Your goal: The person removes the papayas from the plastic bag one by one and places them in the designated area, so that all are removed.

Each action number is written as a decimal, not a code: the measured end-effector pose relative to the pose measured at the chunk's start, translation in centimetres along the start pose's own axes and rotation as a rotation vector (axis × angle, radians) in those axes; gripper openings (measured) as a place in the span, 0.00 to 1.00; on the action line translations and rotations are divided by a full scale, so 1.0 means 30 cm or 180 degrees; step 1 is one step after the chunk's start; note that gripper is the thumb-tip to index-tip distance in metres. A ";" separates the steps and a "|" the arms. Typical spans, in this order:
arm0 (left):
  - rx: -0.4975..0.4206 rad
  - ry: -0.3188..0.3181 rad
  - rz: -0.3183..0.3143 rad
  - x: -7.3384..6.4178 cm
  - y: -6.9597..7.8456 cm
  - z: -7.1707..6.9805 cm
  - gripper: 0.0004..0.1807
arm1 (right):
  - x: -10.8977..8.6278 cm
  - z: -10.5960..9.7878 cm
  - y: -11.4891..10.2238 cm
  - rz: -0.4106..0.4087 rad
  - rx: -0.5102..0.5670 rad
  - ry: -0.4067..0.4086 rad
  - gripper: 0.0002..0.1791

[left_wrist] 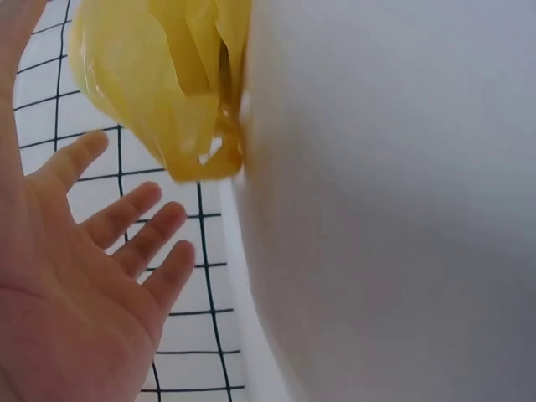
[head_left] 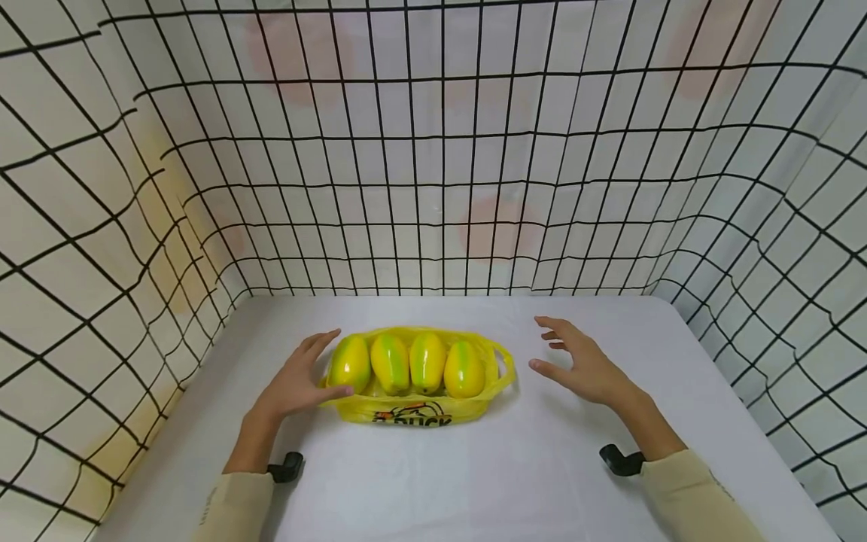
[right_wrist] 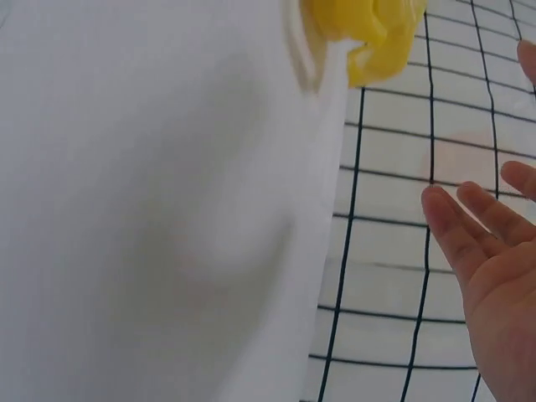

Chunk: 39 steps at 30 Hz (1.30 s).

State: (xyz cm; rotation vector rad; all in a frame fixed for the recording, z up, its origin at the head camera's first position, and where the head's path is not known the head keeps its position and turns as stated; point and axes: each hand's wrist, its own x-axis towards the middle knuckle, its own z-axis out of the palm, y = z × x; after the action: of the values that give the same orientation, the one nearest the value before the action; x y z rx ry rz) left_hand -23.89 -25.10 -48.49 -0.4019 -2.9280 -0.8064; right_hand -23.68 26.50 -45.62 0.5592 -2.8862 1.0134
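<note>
A yellow plastic bag [head_left: 413, 410] lies on its side on the white table, with black lettering and a drawing on its near face. Several glossy yellow mangoes [head_left: 427, 363] with green streaks sit side by side in it. At the bag's left end is my left hand [head_left: 294, 384], fingers spread, its thumb overlapping the bag's edge in the head view. In the left wrist view, the palm and fingers look apart from the bag [left_wrist: 159, 75]. My right hand [head_left: 585, 365] hovers to the right of the bag's looped handle [head_left: 506, 369], fingers spread and holding nothing.
Black wire grid panels [head_left: 443, 158] stand along the back and both sides of the white table [head_left: 433, 482]. White sheeting hangs behind the grid. Each wrist carries a small black camera mount [head_left: 286, 467].
</note>
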 end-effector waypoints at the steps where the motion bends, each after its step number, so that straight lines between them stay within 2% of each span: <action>1: -0.0005 -0.0007 -0.0016 0.003 0.002 0.005 0.60 | 0.005 0.007 -0.010 -0.0047 0.0042 0.0004 0.46; 8: -0.0046 -0.0132 -0.0157 0.013 0.021 0.033 0.60 | 0.028 0.064 -0.067 -0.0312 0.0389 0.0012 0.37; 14: -0.0199 -0.0269 -0.0263 0.019 0.009 0.053 0.63 | 0.050 0.118 -0.100 -0.0301 0.0628 -0.0033 0.32; 20: -0.0281 -0.0321 -0.0252 0.023 0.001 0.064 0.64 | 0.062 0.161 -0.134 -0.0290 0.0827 -0.0160 0.31; 29: -0.0307 -0.0330 -0.0221 0.029 0.005 0.071 0.64 | 0.072 0.209 -0.170 -0.0065 0.0881 -0.0273 0.33; 34: -0.0371 -0.0287 -0.0248 0.027 0.007 0.081 0.64 | 0.077 0.237 -0.176 0.0084 0.0867 -0.0342 0.38; 39: -0.0451 -0.0262 -0.0187 0.027 0.008 0.090 0.65 | 0.084 0.266 -0.184 0.0184 0.0821 -0.0388 0.43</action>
State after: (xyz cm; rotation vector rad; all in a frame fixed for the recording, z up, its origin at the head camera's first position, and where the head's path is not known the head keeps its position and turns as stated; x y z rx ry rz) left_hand -24.63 -23.34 -50.56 -0.3691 -2.9805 -1.0336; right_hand -23.44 16.83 -48.23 0.5702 -2.9093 1.4217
